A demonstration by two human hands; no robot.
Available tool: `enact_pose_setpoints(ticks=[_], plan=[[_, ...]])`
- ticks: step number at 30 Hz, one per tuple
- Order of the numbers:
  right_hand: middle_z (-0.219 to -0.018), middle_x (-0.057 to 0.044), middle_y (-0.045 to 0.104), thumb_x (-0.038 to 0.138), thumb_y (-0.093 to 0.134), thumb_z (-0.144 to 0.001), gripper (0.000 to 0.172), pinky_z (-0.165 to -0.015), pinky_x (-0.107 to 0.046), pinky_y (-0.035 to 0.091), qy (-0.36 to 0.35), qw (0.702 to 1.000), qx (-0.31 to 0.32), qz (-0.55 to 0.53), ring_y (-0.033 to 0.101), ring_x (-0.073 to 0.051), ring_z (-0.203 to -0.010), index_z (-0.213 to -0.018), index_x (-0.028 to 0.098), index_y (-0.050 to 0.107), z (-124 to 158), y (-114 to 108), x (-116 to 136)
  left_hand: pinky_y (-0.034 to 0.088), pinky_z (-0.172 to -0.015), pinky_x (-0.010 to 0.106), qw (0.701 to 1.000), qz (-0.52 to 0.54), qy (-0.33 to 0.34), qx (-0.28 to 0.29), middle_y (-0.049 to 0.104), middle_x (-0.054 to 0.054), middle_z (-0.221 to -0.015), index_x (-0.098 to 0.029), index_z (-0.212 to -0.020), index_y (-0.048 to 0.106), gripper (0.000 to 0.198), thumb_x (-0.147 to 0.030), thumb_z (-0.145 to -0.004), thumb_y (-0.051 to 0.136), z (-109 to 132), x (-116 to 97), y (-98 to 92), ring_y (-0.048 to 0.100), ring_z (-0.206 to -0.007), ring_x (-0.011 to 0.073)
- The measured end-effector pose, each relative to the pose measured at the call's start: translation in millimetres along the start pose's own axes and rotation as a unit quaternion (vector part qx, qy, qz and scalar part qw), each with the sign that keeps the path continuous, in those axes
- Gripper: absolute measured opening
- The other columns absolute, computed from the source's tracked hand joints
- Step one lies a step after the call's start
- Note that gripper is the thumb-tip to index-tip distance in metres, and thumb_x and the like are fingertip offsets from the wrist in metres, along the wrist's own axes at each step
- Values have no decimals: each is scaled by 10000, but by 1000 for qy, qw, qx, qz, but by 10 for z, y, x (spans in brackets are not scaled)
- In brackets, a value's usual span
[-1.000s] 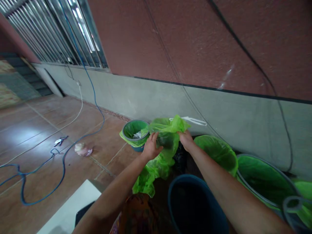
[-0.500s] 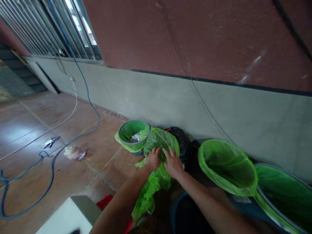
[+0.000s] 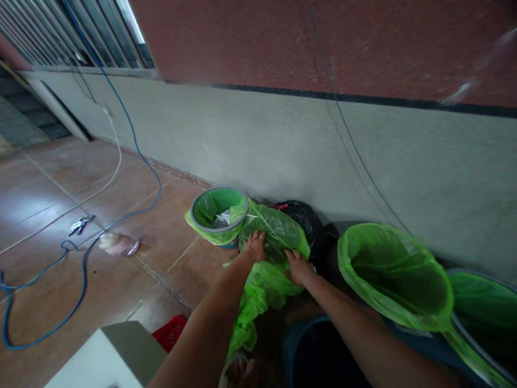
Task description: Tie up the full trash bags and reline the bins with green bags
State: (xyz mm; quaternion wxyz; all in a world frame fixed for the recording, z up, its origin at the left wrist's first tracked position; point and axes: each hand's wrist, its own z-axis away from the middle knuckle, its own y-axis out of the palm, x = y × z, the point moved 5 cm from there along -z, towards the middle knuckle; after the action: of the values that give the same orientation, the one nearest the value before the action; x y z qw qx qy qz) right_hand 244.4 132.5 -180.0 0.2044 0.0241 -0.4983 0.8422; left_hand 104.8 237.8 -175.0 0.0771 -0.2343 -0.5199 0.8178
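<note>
Both my hands rest on a crumpled green plastic bag (image 3: 274,231) that lies over a black bag (image 3: 301,215) against the wall. My left hand (image 3: 254,246) presses its upper left side with fingers spread flat. My right hand (image 3: 298,267) lies lower on the right side, fingers also stretched out. The bag's loose end trails down toward me. A small bin with a green liner (image 3: 216,213) stands just left of the bag.
A large green-lined bin (image 3: 393,277) stands to the right, another (image 3: 480,318) beyond it. A dark blue bin (image 3: 294,345) is below my arms. Blue cable (image 3: 84,258) and white cable (image 3: 115,161) cross the tiled floor. A red basket (image 3: 169,331) and white box (image 3: 105,361) lie near me.
The green bag went from held up in both hands to pressed down over the black bag. Both hands opened flat on it and spread apart. The view tilted downward.
</note>
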Motion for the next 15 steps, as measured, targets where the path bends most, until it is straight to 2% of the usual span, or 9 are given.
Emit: enact_pose_setpoints(ticks=[3, 6, 8, 12, 15], plan=[[-1553, -179, 254, 224, 540, -815, 725, -1062, -481, 364, -49, 997, -45, -35, 316, -322, -1394, -1491, 164, 285, 194, -217, 30, 310, -1119, 519, 1000, -9, -2, -20, 251, 162, -1566, -191, -1480, 299, 783, -207, -753, 590, 167, -85, -183, 285, -1416, 352], [-1512, -188, 335, 214, 493, -828, 666, -1103, -421, 339, -97, 987, -98, -83, 332, -276, -1396, -1466, 112, 328, 579, -367, 47, 336, -1118, 438, 1000, -7, 5, -15, 299, 208, -1533, -112, -1449, 354, 729, -229, -767, 586, 554, -200, -367, 366, -1379, 329], [-1463, -179, 413, 213, 467, -826, 630, -1124, -383, 321, -117, 976, -132, -125, 372, -249, -1376, -1437, 92, 371, 916, -410, 32, 350, -1113, 368, 999, 14, 29, -6, 383, 209, -1488, -82, -1393, 431, 652, -255, -783, 581, 916, -308, -492, 414, -1352, 295], [-1401, -161, 499, 255, 426, -812, 597, -1090, -342, 377, -114, 950, -181, -228, 496, -230, -1282, -1385, 87, 436, 1655, -375, -79, 398, -1067, 314, 988, 98, 114, -14, 562, 103, -1358, -177, -1282, 557, 489, -297, -808, 547, 1835, -561, -906, 554, -1215, 228], [-1342, -173, 565, 294, 405, -798, 578, -987, -334, 476, -79, 943, -150, -287, 639, -227, -1088, -1326, 86, 513, 2180, -212, -231, 423, -1033, 292, 978, 147, 146, -16, 640, 53, -1258, -226, -1253, 590, 453, -331, -815, 538, 2567, -679, -1257, 581, -1170, 206]])
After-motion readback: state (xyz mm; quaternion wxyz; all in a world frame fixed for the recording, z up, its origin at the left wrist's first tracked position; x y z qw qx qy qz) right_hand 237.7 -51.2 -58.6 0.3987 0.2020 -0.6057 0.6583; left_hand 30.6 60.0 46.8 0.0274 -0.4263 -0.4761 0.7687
